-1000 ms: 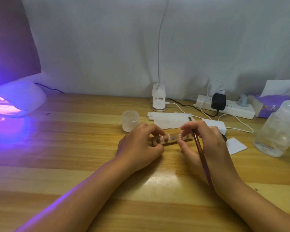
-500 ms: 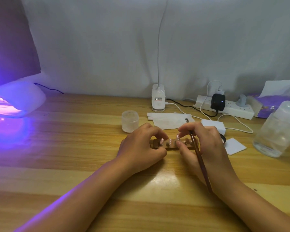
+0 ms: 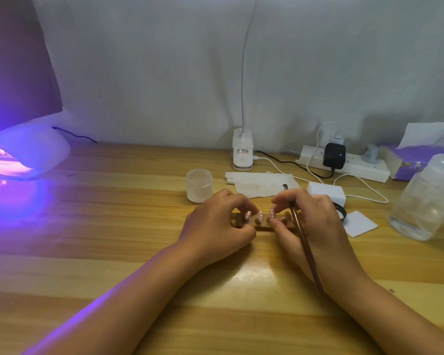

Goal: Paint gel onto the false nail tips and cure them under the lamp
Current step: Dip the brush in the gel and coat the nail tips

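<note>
Holder: brown wooden strip point(image 3: 263, 228) with pink false nail tips point(image 3: 260, 215), centre-near.
Left hand point(image 3: 215, 228): pinches its left end.
Right hand point(image 3: 314, 221): pinches right part, plus thin brown brush point(image 3: 305, 243).
Risk: crowding fingers could smear wet gel.

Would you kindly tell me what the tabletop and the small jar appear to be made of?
The tabletop looks like varnished wood: plank grain, glossy glare. The small jar seems frosted plastic or glass; its cloudy, translucent wall leaves that open.

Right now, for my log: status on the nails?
Left grip on nail holder; right grip at a tip, holding brush. Jar close behind; lamp lit far left.
</note>
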`<state>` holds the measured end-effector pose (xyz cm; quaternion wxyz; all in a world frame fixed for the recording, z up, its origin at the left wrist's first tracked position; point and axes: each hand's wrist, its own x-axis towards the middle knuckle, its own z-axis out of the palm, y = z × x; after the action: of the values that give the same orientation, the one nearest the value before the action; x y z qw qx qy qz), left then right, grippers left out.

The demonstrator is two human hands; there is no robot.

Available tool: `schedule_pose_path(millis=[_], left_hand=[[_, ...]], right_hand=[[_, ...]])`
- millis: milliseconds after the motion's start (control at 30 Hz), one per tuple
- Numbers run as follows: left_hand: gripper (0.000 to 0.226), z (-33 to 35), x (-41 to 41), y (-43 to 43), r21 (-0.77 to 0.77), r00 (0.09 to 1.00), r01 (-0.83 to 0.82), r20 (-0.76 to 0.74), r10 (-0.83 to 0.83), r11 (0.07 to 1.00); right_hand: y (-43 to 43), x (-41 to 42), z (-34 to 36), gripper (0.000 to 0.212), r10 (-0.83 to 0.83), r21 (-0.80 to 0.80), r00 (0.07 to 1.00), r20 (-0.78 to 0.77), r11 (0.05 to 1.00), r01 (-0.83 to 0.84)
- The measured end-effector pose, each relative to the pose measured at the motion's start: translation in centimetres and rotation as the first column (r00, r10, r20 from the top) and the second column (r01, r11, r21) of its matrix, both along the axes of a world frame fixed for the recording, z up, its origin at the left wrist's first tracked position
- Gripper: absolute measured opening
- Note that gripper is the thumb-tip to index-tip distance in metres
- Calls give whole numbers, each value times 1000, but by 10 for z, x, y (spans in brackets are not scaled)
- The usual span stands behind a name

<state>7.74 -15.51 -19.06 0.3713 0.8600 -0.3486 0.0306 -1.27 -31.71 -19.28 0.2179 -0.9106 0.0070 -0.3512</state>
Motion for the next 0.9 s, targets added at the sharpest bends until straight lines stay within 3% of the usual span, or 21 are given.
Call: schedule_pose_path(millis=[900], left_hand=[[23, 3, -6, -2, 39, 985, -83, 153, 76, 996]], right_hand=[[2, -8, 8, 33, -130, 7, 989, -64, 991, 131]])
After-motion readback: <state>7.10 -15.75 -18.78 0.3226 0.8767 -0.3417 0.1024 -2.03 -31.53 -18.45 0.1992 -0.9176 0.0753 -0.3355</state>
